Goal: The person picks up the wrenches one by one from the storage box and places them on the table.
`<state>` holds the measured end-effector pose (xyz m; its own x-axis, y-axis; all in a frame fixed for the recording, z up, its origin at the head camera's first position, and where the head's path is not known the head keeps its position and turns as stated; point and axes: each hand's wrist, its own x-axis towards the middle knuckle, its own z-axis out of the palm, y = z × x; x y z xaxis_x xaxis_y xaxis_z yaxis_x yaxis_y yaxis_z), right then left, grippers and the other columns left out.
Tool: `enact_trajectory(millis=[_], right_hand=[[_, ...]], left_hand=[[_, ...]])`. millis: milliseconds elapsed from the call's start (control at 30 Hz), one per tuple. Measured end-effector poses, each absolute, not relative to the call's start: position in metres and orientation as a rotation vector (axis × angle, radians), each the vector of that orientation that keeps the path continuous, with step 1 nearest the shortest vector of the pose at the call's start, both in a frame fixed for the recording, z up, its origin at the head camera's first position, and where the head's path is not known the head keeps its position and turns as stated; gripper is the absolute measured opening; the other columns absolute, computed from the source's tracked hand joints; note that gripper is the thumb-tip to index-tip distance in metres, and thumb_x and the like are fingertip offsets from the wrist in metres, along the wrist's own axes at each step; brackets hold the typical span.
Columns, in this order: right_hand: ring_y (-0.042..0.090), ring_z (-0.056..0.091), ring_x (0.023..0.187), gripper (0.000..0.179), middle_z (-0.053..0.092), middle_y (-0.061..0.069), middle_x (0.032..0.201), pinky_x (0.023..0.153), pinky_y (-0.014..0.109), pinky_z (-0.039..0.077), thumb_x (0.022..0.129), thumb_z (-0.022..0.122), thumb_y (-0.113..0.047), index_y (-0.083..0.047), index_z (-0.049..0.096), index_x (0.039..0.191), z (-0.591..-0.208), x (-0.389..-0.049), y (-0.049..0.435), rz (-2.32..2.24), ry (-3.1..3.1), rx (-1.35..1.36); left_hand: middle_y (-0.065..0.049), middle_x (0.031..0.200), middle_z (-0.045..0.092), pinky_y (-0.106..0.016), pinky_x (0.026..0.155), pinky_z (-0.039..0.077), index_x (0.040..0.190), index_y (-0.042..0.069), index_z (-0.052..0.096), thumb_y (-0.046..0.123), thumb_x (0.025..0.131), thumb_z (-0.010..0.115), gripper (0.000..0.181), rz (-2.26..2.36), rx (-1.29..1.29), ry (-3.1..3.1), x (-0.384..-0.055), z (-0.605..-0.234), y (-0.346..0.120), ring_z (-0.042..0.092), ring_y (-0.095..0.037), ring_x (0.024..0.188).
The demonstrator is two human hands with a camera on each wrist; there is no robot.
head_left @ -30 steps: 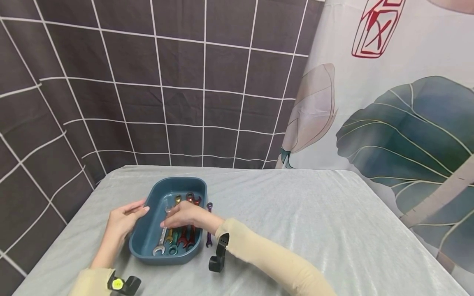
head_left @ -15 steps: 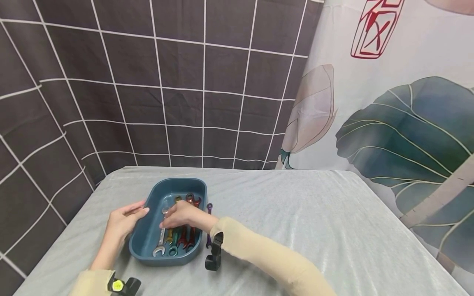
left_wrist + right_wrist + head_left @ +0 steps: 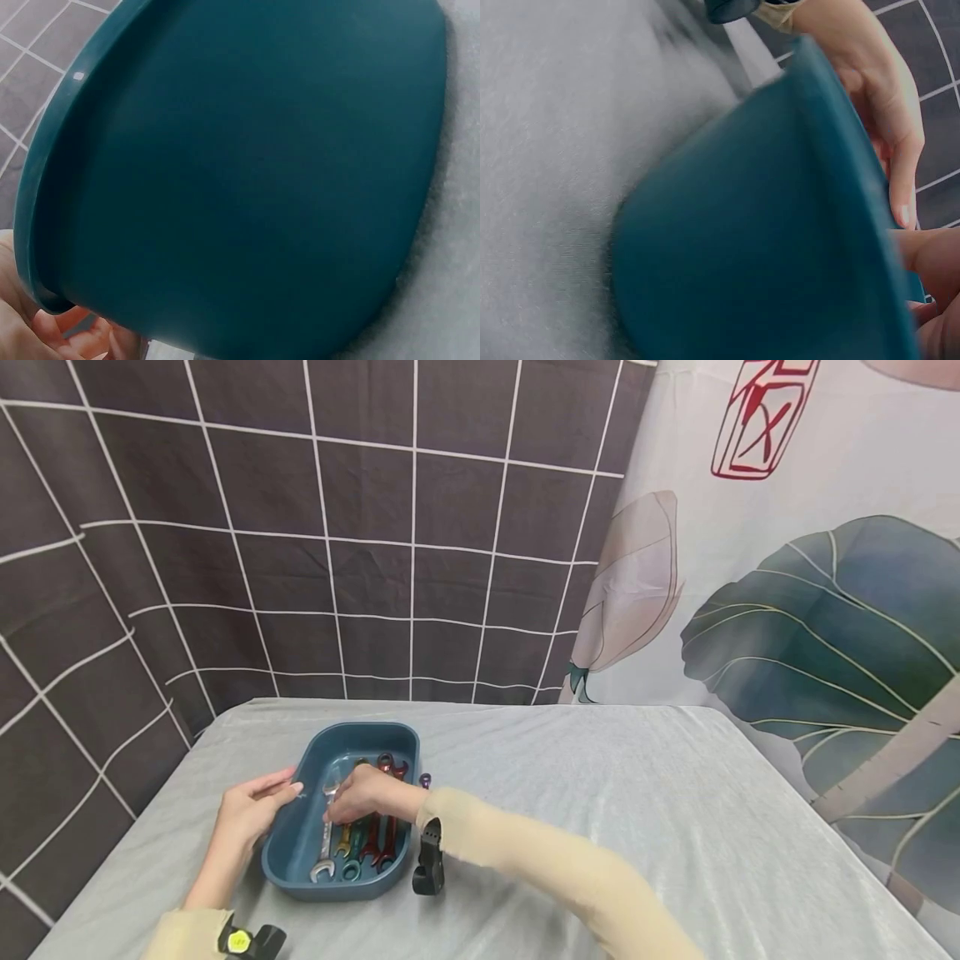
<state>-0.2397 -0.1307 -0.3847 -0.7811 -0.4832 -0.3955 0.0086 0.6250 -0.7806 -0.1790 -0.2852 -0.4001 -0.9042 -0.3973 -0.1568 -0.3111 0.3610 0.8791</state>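
Note:
A blue plastic bin (image 3: pixel 295 843) stands on the cloth-covered table, with several combination wrenches lying lengthwise inside. My left hand (image 3: pixel 251 806) grips its left rim, thumb over the top and fingers against the outer wall. Inside the bin, my right hand (image 3: pixel 367 795) reaches in from the right and pinches the silver wrench (image 3: pixel 325 852), leftmost in the row, at mid-shaft. To its right lie a gold wrench (image 3: pixel 344 839), a green wrench (image 3: pixel 352 867) and red wrenches (image 3: pixel 388 843), their middles partly hidden by my right hand. The bin wall (image 3: pixel 247 165) fills most of the left wrist view.
A purple wrench (image 3: pixel 425 781) lies on the table just right of the bin, mostly covered by my right sleeve. Grey table cloth (image 3: pixel 570 777) stretches off to the right. A dark gridded curtain (image 3: pixel 375 577) hangs behind the table.
The upper end of the silver wrench has shifted left, so it lies straighter along the bin. My right forearm has moved slightly left, covering more of the purple wrench. My left hand stays put.

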Motion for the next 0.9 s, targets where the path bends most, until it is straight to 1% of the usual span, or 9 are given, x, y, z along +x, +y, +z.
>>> enact_trajectory(millis=[167, 233, 267, 467, 533, 700, 767, 900], right_hand=[[0.025, 0.067, 0.089, 0.016, 0.069, 0.021, 0.091, 0.075, 0.030, 0.056, 0.073, 0.068, 0.004, 0.012, 0.066, 0.088, -0.382, -0.246, -0.135, -1.273, 1.974, -0.190], [0.028, 0.066, 0.092, 0.016, 0.068, 0.023, 0.092, 0.075, 0.031, 0.056, 0.072, 0.067, 0.007, 0.014, 0.064, 0.086, -0.380, -0.247, -0.137, -1.276, 1.943, -0.162], [0.029, 0.065, 0.093, 0.016, 0.068, 0.024, 0.092, 0.076, 0.031, 0.056, 0.072, 0.067, 0.008, 0.014, 0.063, 0.086, -0.379, -0.248, -0.138, -1.271, 1.934, -0.152], [0.029, 0.065, 0.094, 0.015, 0.068, 0.023, 0.092, 0.079, 0.032, 0.055, 0.073, 0.067, 0.008, 0.013, 0.065, 0.087, -0.375, -0.250, -0.142, -1.233, 1.926, -0.083], [0.029, 0.064, 0.096, 0.013, 0.068, 0.022, 0.089, 0.082, 0.032, 0.054, 0.074, 0.066, 0.008, 0.012, 0.064, 0.086, -0.374, -0.251, -0.143, -1.230, 1.904, -0.061], [0.029, 0.063, 0.099, 0.011, 0.065, 0.016, 0.080, 0.085, 0.032, 0.053, 0.076, 0.064, 0.010, 0.012, 0.064, 0.086, -0.374, -0.254, -0.145, -1.211, 1.872, -0.051], [0.029, 0.063, 0.099, 0.013, 0.065, 0.016, 0.080, 0.085, 0.032, 0.053, 0.076, 0.063, 0.010, 0.013, 0.065, 0.088, -0.375, -0.255, -0.145, -1.185, 1.884, -0.069], [0.029, 0.064, 0.095, 0.014, 0.066, 0.016, 0.082, 0.081, 0.031, 0.054, 0.076, 0.062, 0.010, 0.012, 0.066, 0.090, -0.376, -0.257, -0.150, -1.135, 1.922, -0.111]], left_hand=[[-0.014, 0.112, 0.064, -0.011, 0.061, 0.045, 0.124, 0.002, 0.054, 0.026, 0.081, 0.066, 0.051, -1.604, 0.662, -2.512, -0.179, -0.401, -0.286, 0.051, 0.011, 0.071], [-0.014, 0.114, 0.064, -0.011, 0.061, 0.045, 0.124, 0.004, 0.054, 0.027, 0.080, 0.066, 0.050, -1.584, 0.677, -2.515, -0.180, -0.401, -0.286, 0.051, 0.011, 0.072], [-0.015, 0.114, 0.064, -0.014, 0.063, 0.047, 0.123, 0.003, 0.055, 0.027, 0.080, 0.067, 0.051, -1.579, 0.676, -2.513, -0.180, -0.401, -0.286, 0.054, 0.008, 0.073], [-0.016, 0.118, 0.061, -0.020, 0.067, 0.049, 0.123, 0.004, 0.055, 0.028, 0.080, 0.066, 0.050, -1.552, 0.684, -2.524, -0.181, -0.400, -0.285, 0.059, -0.001, 0.084], [-0.017, 0.117, 0.062, -0.021, 0.068, 0.050, 0.123, 0.004, 0.055, 0.027, 0.080, 0.066, 0.050, -1.549, 0.679, -2.524, -0.181, -0.401, -0.285, 0.059, 0.000, 0.084], [-0.015, 0.110, 0.065, -0.015, 0.064, 0.048, 0.123, 0.002, 0.055, 0.026, 0.080, 0.067, 0.050, -1.564, 0.656, -2.516, -0.180, -0.402, -0.285, 0.053, 0.009, 0.073], [-0.013, 0.109, 0.066, -0.011, 0.061, 0.045, 0.123, 0.003, 0.055, 0.025, 0.081, 0.067, 0.049, -1.568, 0.657, -2.516, -0.181, -0.402, -0.285, 0.049, 0.012, 0.069], [-0.014, 0.110, 0.066, -0.012, 0.061, 0.047, 0.123, 0.003, 0.055, 0.025, 0.081, 0.067, 0.049, -1.577, 0.663, -2.505, -0.181, -0.402, -0.285, 0.049, 0.012, 0.069]])
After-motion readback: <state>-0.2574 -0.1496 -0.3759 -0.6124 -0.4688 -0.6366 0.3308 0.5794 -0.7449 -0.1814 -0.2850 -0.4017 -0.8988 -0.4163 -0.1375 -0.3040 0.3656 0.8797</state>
